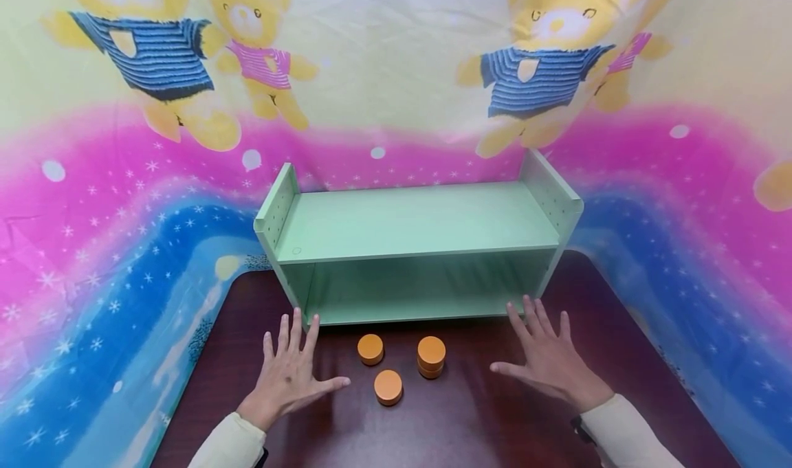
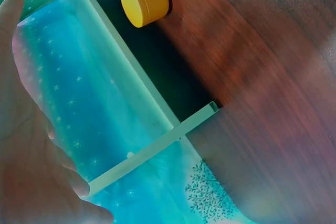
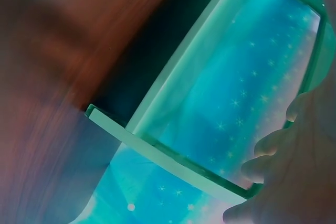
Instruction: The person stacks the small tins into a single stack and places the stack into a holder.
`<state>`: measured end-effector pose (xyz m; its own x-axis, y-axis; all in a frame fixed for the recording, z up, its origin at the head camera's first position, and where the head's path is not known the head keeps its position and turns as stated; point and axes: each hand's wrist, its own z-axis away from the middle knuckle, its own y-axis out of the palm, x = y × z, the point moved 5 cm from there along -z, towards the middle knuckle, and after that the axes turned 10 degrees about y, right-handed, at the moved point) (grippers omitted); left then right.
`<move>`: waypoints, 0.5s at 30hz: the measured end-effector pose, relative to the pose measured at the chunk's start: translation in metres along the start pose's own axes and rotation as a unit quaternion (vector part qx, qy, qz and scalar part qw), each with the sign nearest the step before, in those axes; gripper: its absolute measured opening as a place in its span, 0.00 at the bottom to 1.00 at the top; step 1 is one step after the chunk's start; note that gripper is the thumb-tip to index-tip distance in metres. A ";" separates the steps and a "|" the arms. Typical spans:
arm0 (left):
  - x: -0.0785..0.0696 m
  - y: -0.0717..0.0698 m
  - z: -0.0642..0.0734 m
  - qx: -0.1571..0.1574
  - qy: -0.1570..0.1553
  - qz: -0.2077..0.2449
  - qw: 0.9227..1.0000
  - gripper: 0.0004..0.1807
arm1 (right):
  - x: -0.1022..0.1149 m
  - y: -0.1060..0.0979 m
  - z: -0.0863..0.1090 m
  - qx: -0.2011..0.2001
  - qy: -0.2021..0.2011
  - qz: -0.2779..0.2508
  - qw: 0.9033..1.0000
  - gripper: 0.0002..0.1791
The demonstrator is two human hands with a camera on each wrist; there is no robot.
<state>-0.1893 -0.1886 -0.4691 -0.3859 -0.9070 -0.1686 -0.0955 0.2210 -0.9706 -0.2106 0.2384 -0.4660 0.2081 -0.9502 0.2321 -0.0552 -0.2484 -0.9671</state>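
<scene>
My left hand (image 1: 287, 379) is held with its fingers spread, near the left front of a pale green two-tier shelf (image 1: 421, 220). Nothing is in it. On the other side, my right hand (image 1: 551, 361) is likewise spread and holds nothing, by the shelf's right front corner. Between the hands, small orange round containers stand on the table: one at the back left (image 1: 370, 350), one in front (image 1: 388, 387), and a taller-looking one with a seam (image 1: 431, 357) at the right. In the left wrist view, a yellow-orange cylinder (image 2: 144, 2) shows a seam line.
The dark reddish-brown table (image 1: 464, 427) carries the shelf at its back. A cloth backdrop (image 1: 383, 76) with printed bears, pink and blue bands and snowflakes hangs behind and along both sides. The shelf's upright side panels (image 1: 553, 190) rise above its top board.
</scene>
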 end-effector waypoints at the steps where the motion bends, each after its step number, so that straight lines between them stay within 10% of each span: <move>1: 0.000 0.001 0.000 0.004 -0.002 0.002 1.000 0.67 | 0.000 0.001 0.000 -0.001 -0.001 0.000 1.000 0.61; 15: -0.005 0.016 0.004 0.006 0.006 0.008 1.000 0.67 | 0.005 0.010 0.002 -0.001 -0.016 -0.006 1.000 0.60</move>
<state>-0.1855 -0.1824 -0.4841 -0.3986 -0.8988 -0.1825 -0.0774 0.2313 -0.9698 -0.2085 0.2318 -0.4743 0.2407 -0.9404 0.2401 -0.0548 -0.2601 -0.9640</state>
